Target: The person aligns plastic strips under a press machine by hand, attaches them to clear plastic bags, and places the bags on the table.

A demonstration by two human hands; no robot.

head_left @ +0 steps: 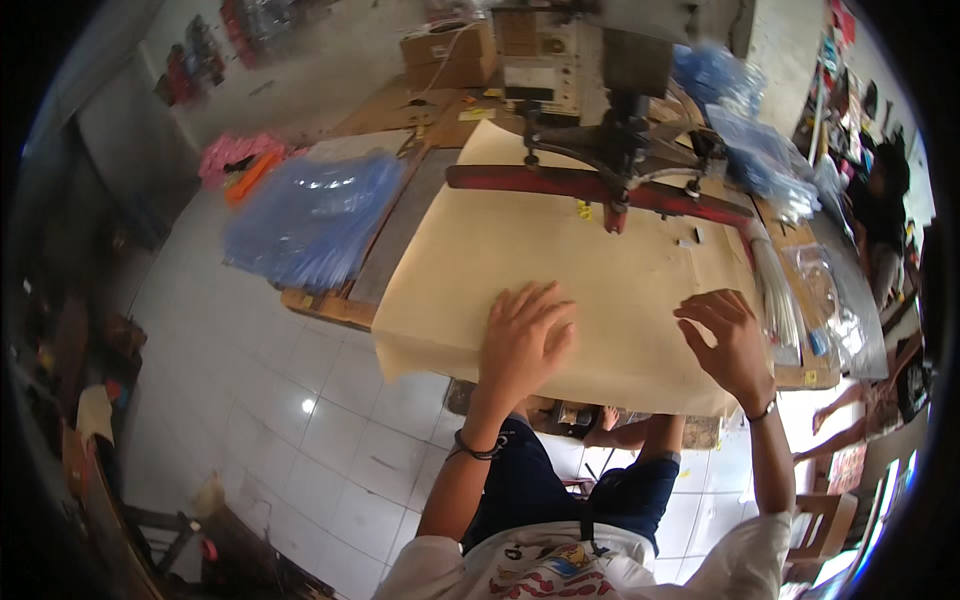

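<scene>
A large tan sheet (610, 270) covers the work table under a machine and hangs over its near edge. My left hand (528, 335) rests on the near left part of this sheet, its fingers stretched out and nothing in it. Farther right, my right hand (728, 340) is at the sheet's right side, thumb and fingers apart and empty; I cannot tell whether it touches the sheet. Beyond both hands, a red bar (530, 181) on the machine's dark metal head (625, 150) spans the sheet. Small dark and yellow bits lie near the bar.
Stacked blue clear plastic sheets (320, 215) lie at the table's left, beside pink plastic (235, 153). More blue plastic (765, 160) and a bundle of whitish strips (775, 290) line the right side. A cardboard box (450, 55) stands at the back. Another person (885, 210) is at far right.
</scene>
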